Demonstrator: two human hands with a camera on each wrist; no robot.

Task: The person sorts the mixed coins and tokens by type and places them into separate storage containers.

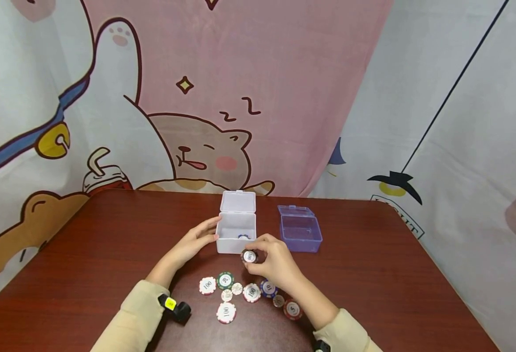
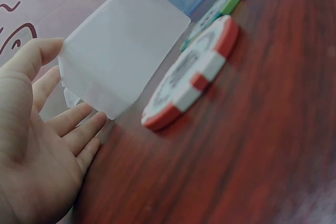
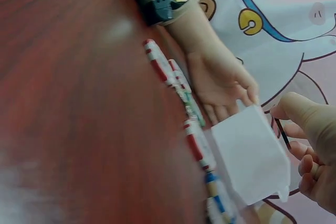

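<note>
My right hand (image 1: pixel 280 261) pinches a dark-edged poker chip (image 1: pixel 249 256) between thumb and fingers, just in front of the white plastic box (image 1: pixel 230 246). In the right wrist view that chip (image 3: pixel 283 134) appears nearly edge-on. The box's lid (image 1: pixel 238 201) is raised, and part of a blue-edged chip (image 1: pixel 243 236) shows inside. My left hand (image 1: pixel 192 245) rests against the box's left side with fingers extended. Below the hands lie a green chip (image 1: pixel 225 280), several red-edged chips (image 1: pixel 207 285), a blue chip (image 1: pixel 268 288) and several smaller pale chips (image 1: pixel 226 295).
To the right of the white box stands a translucent purple-blue box (image 1: pixel 301 239), its lid raised. Both boxes and the loose chips are on a dark red-brown wooden table (image 1: pixel 372 293). Behind the table hangs a cartoon-printed cloth (image 1: pixel 284 98).
</note>
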